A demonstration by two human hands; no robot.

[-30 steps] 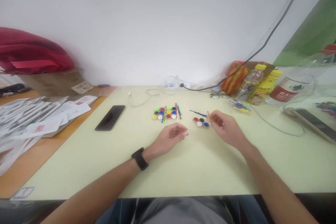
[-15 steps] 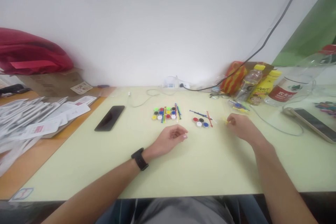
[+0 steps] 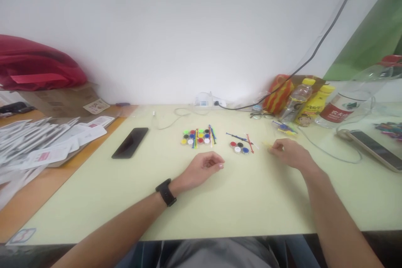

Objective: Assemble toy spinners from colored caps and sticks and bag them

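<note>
My right hand (image 3: 287,153) is closed in a pinch on a small yellow piece (image 3: 267,144), blurred and partly hidden by the fingers. Loosely curled above the table, my left hand (image 3: 204,168) has a gap between thumb and fingers, with nothing visible in it. Between the hands lie several round discs (image 3: 238,150) in red, black, white and blue. Beside them are a blue stick (image 3: 236,136) and a red stick (image 3: 250,143). Beyond my left hand, more coloured discs (image 3: 186,132) sit in rows, with several sticks (image 3: 212,134) across and beside them.
A black phone (image 3: 130,143) lies at left, near white packets (image 3: 63,138). Bottles (image 3: 334,111), glasses (image 3: 262,115) and a bag of blue and yellow pieces (image 3: 284,128) stand or lie at back right. Another phone (image 3: 375,148) and a cable (image 3: 329,155) are at far right.
The view has shifted slightly. My right hand and the yellow piece have moved a little; the left hand, discs and other sticks look unchanged.
</note>
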